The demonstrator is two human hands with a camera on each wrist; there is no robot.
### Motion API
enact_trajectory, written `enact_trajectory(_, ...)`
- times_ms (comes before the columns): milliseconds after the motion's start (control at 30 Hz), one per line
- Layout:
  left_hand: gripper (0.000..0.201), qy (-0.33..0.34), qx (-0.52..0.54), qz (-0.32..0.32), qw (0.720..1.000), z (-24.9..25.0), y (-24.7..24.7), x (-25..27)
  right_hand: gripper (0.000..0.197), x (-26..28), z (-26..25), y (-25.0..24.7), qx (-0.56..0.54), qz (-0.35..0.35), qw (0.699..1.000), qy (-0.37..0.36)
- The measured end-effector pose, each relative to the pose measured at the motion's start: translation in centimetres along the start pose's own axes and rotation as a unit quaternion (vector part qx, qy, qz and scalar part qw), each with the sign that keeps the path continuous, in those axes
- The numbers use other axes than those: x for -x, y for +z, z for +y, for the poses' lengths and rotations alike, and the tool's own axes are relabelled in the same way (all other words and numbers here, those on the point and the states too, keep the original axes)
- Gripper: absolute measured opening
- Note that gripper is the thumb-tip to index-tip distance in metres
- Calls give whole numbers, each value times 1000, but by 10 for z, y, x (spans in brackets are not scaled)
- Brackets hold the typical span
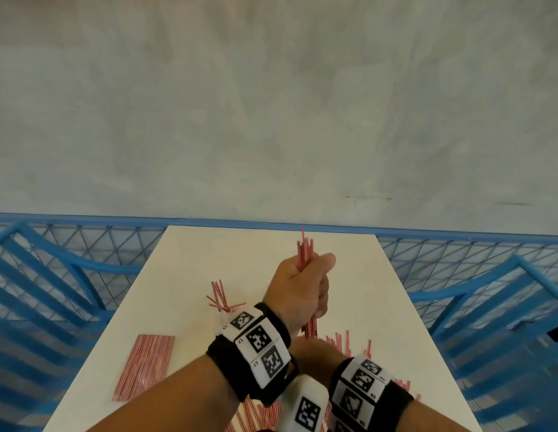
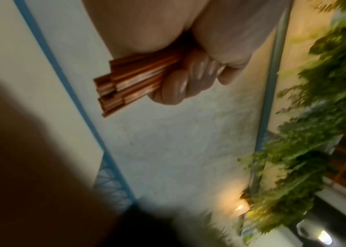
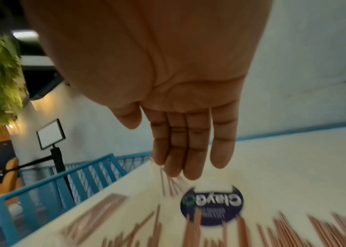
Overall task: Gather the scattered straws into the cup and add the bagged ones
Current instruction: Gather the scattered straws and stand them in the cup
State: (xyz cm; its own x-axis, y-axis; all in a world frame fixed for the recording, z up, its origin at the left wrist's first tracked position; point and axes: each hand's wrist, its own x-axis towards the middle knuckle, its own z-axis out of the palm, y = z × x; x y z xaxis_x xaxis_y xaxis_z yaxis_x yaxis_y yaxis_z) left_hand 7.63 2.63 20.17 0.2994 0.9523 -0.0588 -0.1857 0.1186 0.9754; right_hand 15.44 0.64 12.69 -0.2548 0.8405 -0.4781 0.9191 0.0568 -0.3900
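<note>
My left hand (image 1: 312,285) grips a bundle of red-and-white straws (image 1: 305,249) upright above the middle of the white table (image 1: 358,275); the left wrist view shows the fingers (image 2: 180,83) curled round the bundle (image 2: 129,83). The right hand (image 3: 189,150) hovers flat with straight fingers over the table and holds nothing; in the head view it (image 1: 321,349) is mostly hidden under my left wrist. Loose straws (image 1: 343,341) lie to the right and near the front edge. A small fanned cluster (image 1: 220,296) lies left of centre. The bagged straws (image 1: 143,366) lie flat at the left. No cup shows plainly.
Blue metal chairs with mesh stand on the left (image 1: 53,291) and on the right (image 1: 489,291) of the table. A grey wall rises behind. A round blue sticker (image 3: 212,205) sits on the tabletop below my right fingers.
</note>
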Motion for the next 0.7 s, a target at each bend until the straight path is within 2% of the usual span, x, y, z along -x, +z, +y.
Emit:
enact_trajectory(67, 43, -27, -17, -15, 999, -12, 3, 5, 35, 4, -4, -5, 40, 46, 997, -46)
enact_trajectory(200, 40, -23, -28, -27, 999, -5, -7, 5, 32, 7, 9, 4, 139, -54, 986, -74)
enact_trajectory(267, 39, -12, -55, -30, 998, 1, -17, 6, 38, 5, 29, 6, 136, -53, 989, -31)
enact_trajectory(333, 37, 0, -137, -42, 990, -6, -28, 9, 36, 6, 47, -10, 124, 16, 992, -1)
enact_trajectory(400, 36, 6, -252, -57, 966, -22, -39, 12, 34, 10, 55, -38, 53, 149, 987, -13)
enact_trajectory(433, 38, 1, -305, -71, 950, -31, -44, 13, 33, 15, 54, -54, -12, 217, 975, -43)
enact_trajectory(500, 38, -8, -386, -108, 916, -45, -50, 14, 30, 30, 40, -80, -163, 312, 929, -116)
enact_trajectory(533, 38, -11, -415, -119, 902, -50, -51, 14, 32, 36, 29, -88, -221, 319, 909, -150)
enact_trajectory(567, 37, -12, -431, -120, 894, -52, -50, 14, 35, 42, 18, -91, -252, 301, 904, -168)
enact_trajectory(633, 35, 5, -435, -122, 892, -54, -45, 10, 40, 43, 0, -80, -242, 231, 926, -177)
enact_trajectory(700, 30, 35, -437, -121, 891, -53, -38, 8, 45, 37, -8, -63, -197, 190, 945, -179)
